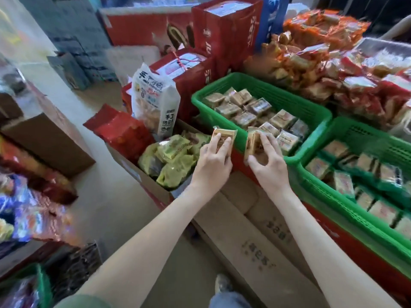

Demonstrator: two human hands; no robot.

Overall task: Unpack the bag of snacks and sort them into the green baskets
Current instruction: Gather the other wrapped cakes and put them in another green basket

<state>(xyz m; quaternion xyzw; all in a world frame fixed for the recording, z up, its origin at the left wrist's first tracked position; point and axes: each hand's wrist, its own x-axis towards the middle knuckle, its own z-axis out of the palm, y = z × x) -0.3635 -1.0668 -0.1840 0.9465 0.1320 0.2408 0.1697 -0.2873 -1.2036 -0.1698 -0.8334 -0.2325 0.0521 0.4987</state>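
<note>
Hands, left hand and right hand, each grip a snack packet beside the green basket; laying them flat suits its rows.

1. One view only, from the person's head; it looks forward and steeply down along both bare forearms.
2. It sits close over the near green basket; a shoe shows at the bottom edge.
3. The wide lens bends the edges; the outer parts blur.

baskets green | boxes red | snack packs tan | bag white
</note>
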